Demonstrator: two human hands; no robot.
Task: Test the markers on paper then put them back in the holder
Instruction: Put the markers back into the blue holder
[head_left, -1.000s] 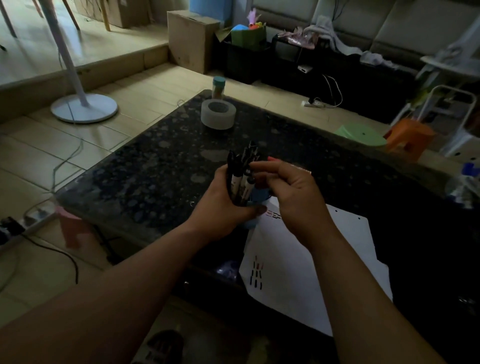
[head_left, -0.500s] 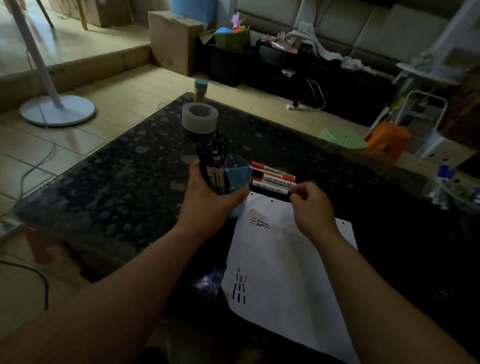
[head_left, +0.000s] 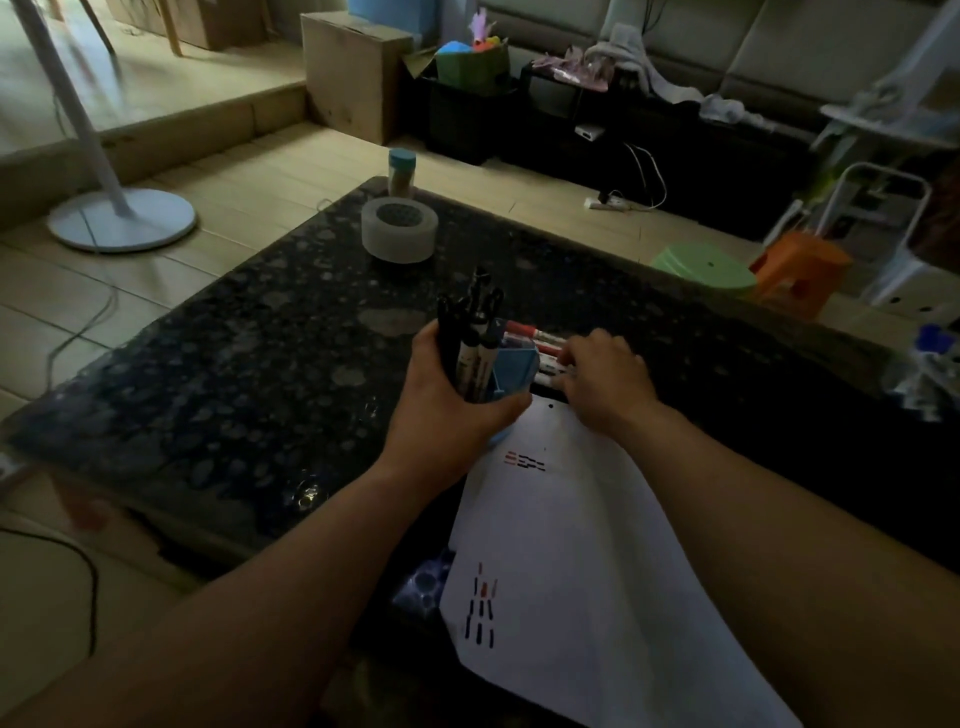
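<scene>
Left hand (head_left: 452, 410) grips the light-blue plastic marker holder (head_left: 511, 366) from its left side, with the thumb across the near face and the fingers curled round the far side. It's a firm grasp. The holder is at the far-left corner of the white paper sheet (head_left: 582, 545); its base is hidden by the hand, so can't tell if it's on the table. A bunch of black-capped markers (head_left: 470, 338) stands upright in the holder, caps up, their barrels right against the left fingers. The red-capped white markers (head_left: 524, 330) lie flat side by side on the dark speckled stone tabletop (head_left: 249, 364), just right of the holder and just past the paper's far edge, red caps pointing at the holder. Right hand (head_left: 608, 384) is palm down over their right ends, fingers bent down onto the barrels and touching them. The fingertips are hidden behind the knuckles, so can't tell if it's pinching one or only resting on them. The paper has two clusters of short black and red strokes, one near the far edge and one near the near-left corner, and the sheet overhangs the near table edge. At the far end of the table is a grey tape roll (head_left: 400, 228), with a small teal-lidded jar (head_left: 402, 171) just behind it. On the floor there's a white fan base (head_left: 122, 221) to the left and a green round stool (head_left: 701, 265) beside an orange stool (head_left: 800, 275) to the right.
</scene>
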